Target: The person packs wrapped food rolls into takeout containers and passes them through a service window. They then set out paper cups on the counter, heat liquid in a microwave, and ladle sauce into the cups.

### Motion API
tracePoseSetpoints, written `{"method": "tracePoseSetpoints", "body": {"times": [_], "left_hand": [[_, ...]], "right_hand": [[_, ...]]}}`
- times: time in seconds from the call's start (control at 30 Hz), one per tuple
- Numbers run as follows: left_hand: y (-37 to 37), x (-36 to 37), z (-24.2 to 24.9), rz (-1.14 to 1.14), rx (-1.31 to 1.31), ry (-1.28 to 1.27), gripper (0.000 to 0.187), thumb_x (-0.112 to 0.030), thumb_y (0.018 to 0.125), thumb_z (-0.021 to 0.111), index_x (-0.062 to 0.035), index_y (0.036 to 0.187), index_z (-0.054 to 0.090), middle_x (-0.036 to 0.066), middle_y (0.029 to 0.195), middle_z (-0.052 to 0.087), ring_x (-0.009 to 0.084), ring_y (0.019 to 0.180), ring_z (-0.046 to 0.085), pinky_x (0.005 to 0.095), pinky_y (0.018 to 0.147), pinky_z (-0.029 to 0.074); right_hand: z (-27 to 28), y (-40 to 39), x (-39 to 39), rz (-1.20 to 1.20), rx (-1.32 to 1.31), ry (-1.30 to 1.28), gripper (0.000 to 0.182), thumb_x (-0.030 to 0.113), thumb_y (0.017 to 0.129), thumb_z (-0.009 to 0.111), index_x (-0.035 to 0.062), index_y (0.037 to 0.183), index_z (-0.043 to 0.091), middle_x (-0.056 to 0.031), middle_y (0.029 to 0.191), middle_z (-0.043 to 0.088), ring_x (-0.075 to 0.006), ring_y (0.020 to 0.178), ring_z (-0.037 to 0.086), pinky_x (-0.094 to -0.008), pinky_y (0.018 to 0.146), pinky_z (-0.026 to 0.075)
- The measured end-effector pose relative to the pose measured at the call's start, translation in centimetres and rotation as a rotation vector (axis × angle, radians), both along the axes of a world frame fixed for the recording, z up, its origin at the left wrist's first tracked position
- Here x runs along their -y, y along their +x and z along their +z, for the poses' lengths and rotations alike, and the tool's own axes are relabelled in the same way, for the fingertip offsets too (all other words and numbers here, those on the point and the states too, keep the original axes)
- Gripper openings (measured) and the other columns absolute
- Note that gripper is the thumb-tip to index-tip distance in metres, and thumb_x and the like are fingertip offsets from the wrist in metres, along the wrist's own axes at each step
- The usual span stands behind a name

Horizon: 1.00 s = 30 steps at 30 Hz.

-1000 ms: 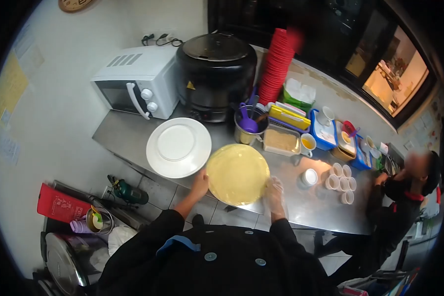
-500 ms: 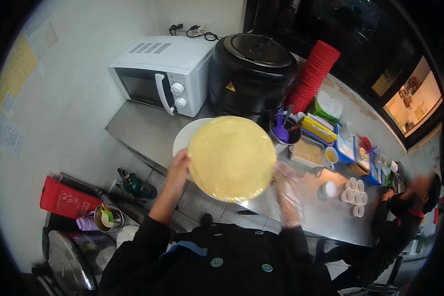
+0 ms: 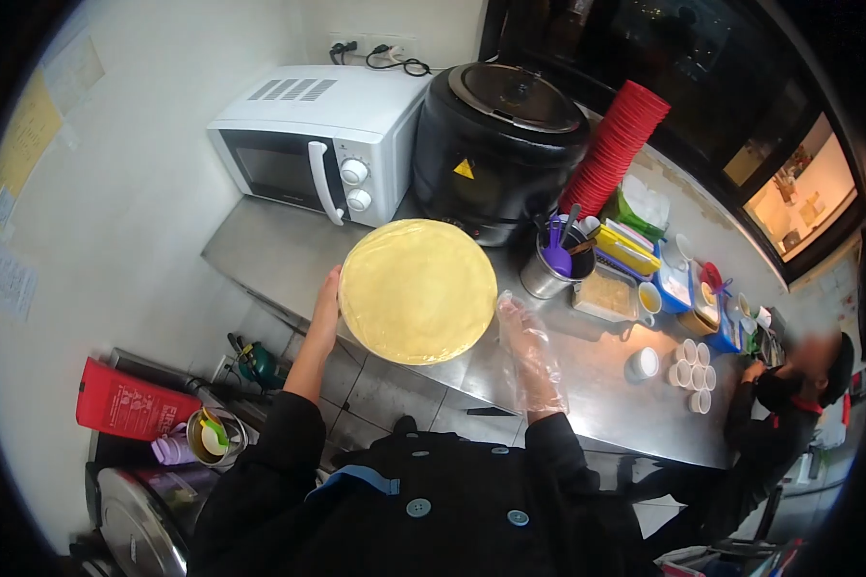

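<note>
A round, flat yellow disc point(image 3: 419, 291), like a large crepe with a glossy, film-like surface, is in front of me over the metal counter's front edge. My left hand point(image 3: 328, 306) grips its left side, with the fingers partly hidden behind the rim. At the right side, my right hand point(image 3: 524, 346) wears a loose clear plastic glove. Its fingers are stretched out, the tips right at the disc's edge.
Behind the disc stand a white microwave point(image 3: 318, 139) and a black soup kettle point(image 3: 496, 159). A metal pot of utensils point(image 3: 547, 279), a tray point(image 3: 606, 293) and several small cups point(image 3: 688, 373) line the counter point(image 3: 606, 404). A person point(image 3: 789, 404) works at the right.
The yellow disc has moved left and slightly up, and both hands have moved left with it. The white plate that showed behind its left side is now hidden.
</note>
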<state>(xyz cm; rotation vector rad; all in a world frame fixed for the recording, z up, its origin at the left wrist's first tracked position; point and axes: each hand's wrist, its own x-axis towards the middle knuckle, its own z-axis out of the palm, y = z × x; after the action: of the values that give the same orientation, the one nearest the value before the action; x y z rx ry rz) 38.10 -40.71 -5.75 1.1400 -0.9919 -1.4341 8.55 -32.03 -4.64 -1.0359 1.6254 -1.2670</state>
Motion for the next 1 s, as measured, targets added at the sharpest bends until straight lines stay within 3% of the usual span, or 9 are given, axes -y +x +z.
{"method": "tracePoseSetpoints", "body": {"times": [0.1,0.2,0.23,0.33,0.37,0.6,0.77,0.87,1.0], "left_hand": [[-1.5,0.1,-1.9,-0.107,-0.397,0.157,0.059,-0.049,0.093,0.028,-0.0041,0.131,0.037,0.008,0.127,0.047,0.0181,0.115,0.045,0.0298,0.096,0.034],[-3.3,-0.7,-1.7,-0.031,-0.304,0.153,0.060,-0.050,0.093,0.026,-0.0039,0.131,0.036,0.008,0.128,0.046,0.0176,0.117,0.043,0.0295,0.097,0.033],[-3.9,-1.3,-1.5,-0.020,-0.189,0.088,0.060,-0.049,0.094,0.025,-0.0034,0.131,0.036,0.008,0.130,0.044,0.0183,0.119,0.041,0.0298,0.098,0.031],[-4.8,-2.4,-1.6,0.050,-0.086,0.062,0.065,-0.052,0.093,0.027,0.0009,0.127,0.040,0.012,0.128,0.045,0.0207,0.115,0.044,0.0315,0.095,0.032],[-5.2,-2.7,-1.9,0.045,-0.088,0.052,0.065,-0.052,0.093,0.027,0.0009,0.127,0.040,0.012,0.128,0.045,0.0207,0.115,0.044,0.0315,0.095,0.032],[-9.0,-3.9,-2.8,0.055,0.235,-0.027,0.058,-0.044,0.094,0.028,0.0052,0.121,0.043,0.021,0.116,0.047,0.0288,0.111,0.045,0.0361,0.093,0.033],[-11.0,-3.7,-2.7,0.128,0.084,-0.052,0.062,-0.046,0.094,0.027,0.0042,0.130,0.029,0.018,0.130,0.036,0.0262,0.120,0.037,0.0347,0.100,0.028],[-10.2,-4.4,-3.0,0.009,-0.195,-0.009,0.068,-0.055,0.090,0.031,-0.0029,0.134,0.026,0.012,0.133,0.035,0.0220,0.121,0.035,0.0326,0.099,0.029],[-10.2,-7.6,-2.4,0.311,-0.154,0.174,0.074,-0.058,0.087,0.037,-0.0076,0.137,0.018,0.015,0.131,0.034,0.0300,0.118,0.038,0.0418,0.095,0.032]], "right_hand": [[-0.7,1.7,0.0,-0.010,0.507,0.241,0.063,0.051,0.090,0.037,0.0004,0.127,0.041,-0.0095,0.121,0.049,-0.0186,0.106,0.048,-0.0331,0.087,0.040],[-3.1,1.3,0.9,0.003,0.162,0.191,0.070,0.055,0.090,0.030,0.0008,0.134,0.031,-0.0106,0.135,0.036,-0.0207,0.121,0.036,-0.0336,0.100,0.028],[-3.8,1.3,1.4,-0.026,-0.008,0.095,0.064,0.051,0.093,0.027,-0.0008,0.128,0.040,-0.0169,0.126,0.046,-0.0263,0.116,0.043,-0.0345,0.097,0.031],[-0.9,1.1,1.0,-0.063,0.305,0.158,0.068,0.052,0.091,0.034,0.0005,0.135,0.028,-0.0122,0.136,0.035,-0.0198,0.123,0.032,-0.0316,0.103,0.022],[-7.3,-1.2,2.6,-0.047,0.173,0.107,0.067,0.052,0.091,0.035,-0.0003,0.133,0.033,-0.0136,0.132,0.040,-0.0216,0.120,0.036,-0.0319,0.101,0.025],[-3.1,-4.5,1.9,-0.212,-0.245,0.402,0.053,0.042,0.094,0.031,0.0006,0.124,0.044,-0.0174,0.119,0.052,-0.0268,0.107,0.051,-0.0376,0.091,0.037],[-5.3,-6.8,1.2,-0.138,0.057,0.199,0.068,0.061,0.087,0.031,0.0078,0.129,0.040,-0.0130,0.120,0.051,-0.0272,0.102,0.053,-0.0361,0.085,0.043],[-0.7,-6.1,-1.6,-0.127,0.225,0.324,0.052,0.046,0.092,0.037,0.0028,0.120,0.047,-0.0116,0.106,0.055,-0.0229,0.082,0.057,-0.0318,0.064,0.049],[-1.1,-9.2,-8.3,-0.155,0.277,0.205,0.050,0.044,0.090,0.044,0.0062,0.123,0.044,-0.0139,0.105,0.055,-0.0225,0.085,0.057,-0.0341,0.060,0.051]]}}
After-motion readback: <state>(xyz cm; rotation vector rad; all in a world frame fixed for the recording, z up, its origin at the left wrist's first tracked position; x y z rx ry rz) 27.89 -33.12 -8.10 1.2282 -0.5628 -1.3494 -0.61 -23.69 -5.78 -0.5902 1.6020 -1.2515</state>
